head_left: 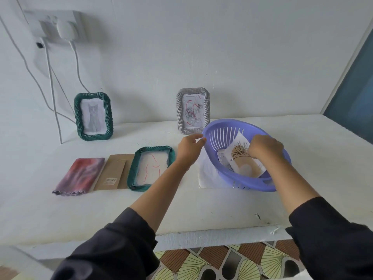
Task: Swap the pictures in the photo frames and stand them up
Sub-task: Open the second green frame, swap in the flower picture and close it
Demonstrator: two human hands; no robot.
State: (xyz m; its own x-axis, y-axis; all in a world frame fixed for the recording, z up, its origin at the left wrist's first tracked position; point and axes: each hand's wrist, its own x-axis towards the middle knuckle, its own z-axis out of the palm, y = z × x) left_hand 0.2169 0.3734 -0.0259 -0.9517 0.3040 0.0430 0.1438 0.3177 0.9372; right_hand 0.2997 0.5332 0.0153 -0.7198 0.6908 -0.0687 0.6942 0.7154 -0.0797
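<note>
Right hand (264,147), at centre right of the frame, reaches into the tilted purple basket (220,160) with its fingers curled onto the leaf drawing (240,154), while the left hand (189,147) appears to pinch the basket's near rim to steady it. This looks like the step of picking a fresh picture, so the next move calls for lifting that one sheet off the loose papers beneath it. It then goes to the open green frame (150,167), lying face down just left of centre beside its cardboard backing (115,172).
</note>
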